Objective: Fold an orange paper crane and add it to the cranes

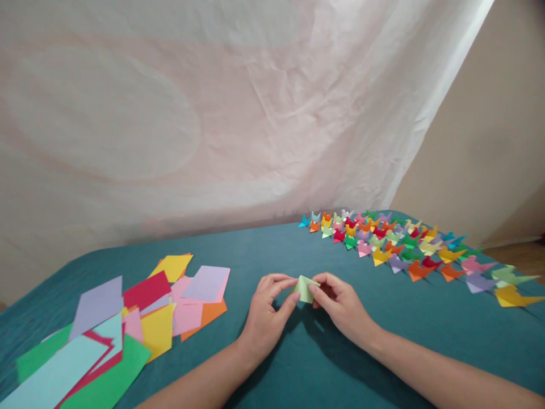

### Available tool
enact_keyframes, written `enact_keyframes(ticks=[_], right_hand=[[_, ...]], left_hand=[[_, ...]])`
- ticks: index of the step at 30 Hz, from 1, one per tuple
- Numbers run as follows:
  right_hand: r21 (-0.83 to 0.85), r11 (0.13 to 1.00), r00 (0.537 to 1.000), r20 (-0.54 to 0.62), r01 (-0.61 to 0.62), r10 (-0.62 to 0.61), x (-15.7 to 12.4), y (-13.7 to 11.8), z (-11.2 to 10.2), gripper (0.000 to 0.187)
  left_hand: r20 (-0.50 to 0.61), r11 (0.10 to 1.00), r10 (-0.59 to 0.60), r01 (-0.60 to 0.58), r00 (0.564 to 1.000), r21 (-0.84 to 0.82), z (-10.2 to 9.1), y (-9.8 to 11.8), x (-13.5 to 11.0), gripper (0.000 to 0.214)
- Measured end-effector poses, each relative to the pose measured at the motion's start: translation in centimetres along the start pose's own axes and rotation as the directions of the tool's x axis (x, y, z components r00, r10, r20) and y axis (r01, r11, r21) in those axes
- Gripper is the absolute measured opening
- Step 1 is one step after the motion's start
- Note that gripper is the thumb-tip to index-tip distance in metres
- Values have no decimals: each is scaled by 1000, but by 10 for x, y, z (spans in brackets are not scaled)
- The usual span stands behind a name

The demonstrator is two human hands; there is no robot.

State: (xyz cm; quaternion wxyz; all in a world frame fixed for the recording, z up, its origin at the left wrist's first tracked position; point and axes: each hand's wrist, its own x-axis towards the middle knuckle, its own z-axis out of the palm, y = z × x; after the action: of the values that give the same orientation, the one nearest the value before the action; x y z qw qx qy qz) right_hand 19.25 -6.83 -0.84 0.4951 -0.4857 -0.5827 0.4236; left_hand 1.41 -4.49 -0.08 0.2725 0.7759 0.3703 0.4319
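Note:
Between my two hands, a small piece of folded light green paper (304, 289) is held up just above the teal tabletop. My left hand (271, 304) pinches its left edge between thumb and fingers. On the other side, my right hand (338, 304) grips the paper's right corner, thumb in front and fingers behind. The paper shows a crease and a pointed top. Part of it is covered by my fingertips.
Loose sheets of coloured paper (157, 326) lie overlapping on the left of the teal table (264, 250). Rows of small folded paper birds (381, 255) stand at the right. A pale cloth (238, 113) hangs behind the table.

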Motion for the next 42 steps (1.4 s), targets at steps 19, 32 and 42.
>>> enact_keyframes(ticks=[19, 32, 42], right_hand=[[-160, 972, 985, 24, 170, -168, 0, 0, 0, 17], [-198, 956, 976, 33, 217, -214, 0, -1, 1, 19], [-230, 940, 967, 61, 254, -246, -1, -1, 1, 21]], left_hand=[[53, 1000, 22, -21, 998, -17, 1, 5, -2, 21], [55, 998, 63, -62, 996, -16, 1, 6, -3, 22], [56, 998, 64, -63, 996, -20, 1, 6, -3, 22]])
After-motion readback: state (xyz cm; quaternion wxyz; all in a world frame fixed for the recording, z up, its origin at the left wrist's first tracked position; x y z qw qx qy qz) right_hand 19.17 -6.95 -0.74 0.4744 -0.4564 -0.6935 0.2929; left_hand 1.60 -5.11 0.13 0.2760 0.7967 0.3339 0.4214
